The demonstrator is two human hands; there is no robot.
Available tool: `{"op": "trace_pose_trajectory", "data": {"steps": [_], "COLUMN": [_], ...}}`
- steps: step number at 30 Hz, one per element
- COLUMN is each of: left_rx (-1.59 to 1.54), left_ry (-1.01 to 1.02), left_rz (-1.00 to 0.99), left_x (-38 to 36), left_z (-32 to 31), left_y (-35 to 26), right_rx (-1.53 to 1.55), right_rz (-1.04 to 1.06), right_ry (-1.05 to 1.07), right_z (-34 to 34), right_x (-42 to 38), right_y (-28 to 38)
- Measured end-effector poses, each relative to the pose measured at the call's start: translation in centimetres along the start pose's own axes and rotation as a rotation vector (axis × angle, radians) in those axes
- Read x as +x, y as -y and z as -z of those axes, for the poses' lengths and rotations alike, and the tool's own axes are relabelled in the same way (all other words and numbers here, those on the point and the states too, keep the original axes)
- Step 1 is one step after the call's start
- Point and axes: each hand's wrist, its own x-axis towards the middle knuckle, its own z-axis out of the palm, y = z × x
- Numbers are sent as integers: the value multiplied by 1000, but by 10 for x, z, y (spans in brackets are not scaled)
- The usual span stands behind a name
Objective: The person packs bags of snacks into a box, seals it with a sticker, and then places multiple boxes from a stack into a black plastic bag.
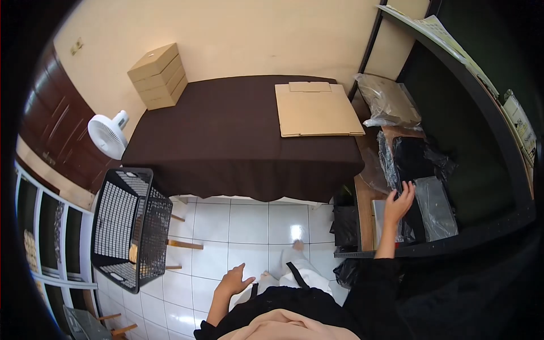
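Note:
My right hand (400,203) reaches over the shelf at the right, fingers spread and holding nothing. Beneath and beside it lie a black plastic bundle (412,157) and a flat grey packet in clear plastic (435,208). A strip of crinkled clear wrap (387,156) runs along the bundle's left side. My left hand (234,280) hangs low over the tiled floor near my leg, its thumb apart from the fingers and nothing in it.
A dark-clothed table (238,130) carries flat cardboard sheets (318,110) and stacked boxes (158,76). Left stand a white fan (107,136) and a black basket (116,221) on wooden legs. The shelf's dark frame (493,226) edges the right; a plastic-wrapped cardboard pack (391,99) sits farther back.

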Motion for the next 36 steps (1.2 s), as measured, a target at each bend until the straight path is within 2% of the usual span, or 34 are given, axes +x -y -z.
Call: {"op": "trace_pose_trajectory", "data": {"steps": [2, 4, 5, 8, 9, 10, 12, 13, 14, 16, 18, 20, 21, 23, 24, 26, 28, 30, 31, 32, 33, 34, 36], "left_rx": [12, 19, 24, 17, 18, 15, 17, 27, 29, 80, 122, 96, 102, 113, 124, 93, 71, -255, -254, -417, -579, -577, -1334], "left_ry": [-6, 2, -1, 5, 6, 16, 56, 36, 43, 62, 59, -17, -1, 56, 108, 121, 130, 166, 170, 211, 251, 250, 557], "left_rz": [-18, -48, -67, -134, -142, -157, -177, -223, -229, -197, -188, -250, -284, -278, -262, -342, -425, -520, -526, -548, -569, -575, -374], "left_x": [21, 43, 55, 93, 106, 119, 137, 148, 160, 182, 201, 213, 221, 231, 235, 243, 250, 255, 259, 264, 270, 278, 302], "left_z": [10, 23, 28, 45, 52, 62, 79, 87, 96, 118, 132, 143, 147, 156, 158, 160, 168, 181, 187, 193, 201, 206, 217], "left_y": [3, -6, -11, -27, -35, -45, -58, -63, -70, -84, -91, -96, -98, -109, -114, -115, -117, -129, -134, -138, -142, -146, -146], "right_rx": [-85, -362, -456, -382, -311, -314, -168, -142, -130, -118, -74, -68, -78, -135, -143, -48, -59, 115, 174, 233, 252, 199, 437], "right_rz": [-45, -188, -265, -286, -275, -278, -634, -595, -671, -736, -706, -723, -725, -681, -677, -450, -187, -86, 13, 112, 229, 440, 644], "right_ry": [65, 288, 503, 445, 333, 331, 479, 444, 521, 333, 74, -209, -211, -430, -433, -527, -414, -254, -167, -79, 12, 142, 385], "right_z": [-17, -31, -37, -47, -49, -47, -35, -35, -36, -39, -32, -10, -5, 0, 3, -1, -17, -29, -42, -56, -67, -75, -90], "right_x": [6, 8, 9, 7, 7, 20, 35, 37, 43, 51, 65, 104, 120, 145, 155, 164, 169, 178, 173, 166, 159, 147, 116], "right_y": [-30, -46, -56, -67, -75, -72, -69, -86, -105, -136, -167, -130, -119, -102, -87, -51, -22, 52, 71, 89, 118, 147, 221]}}
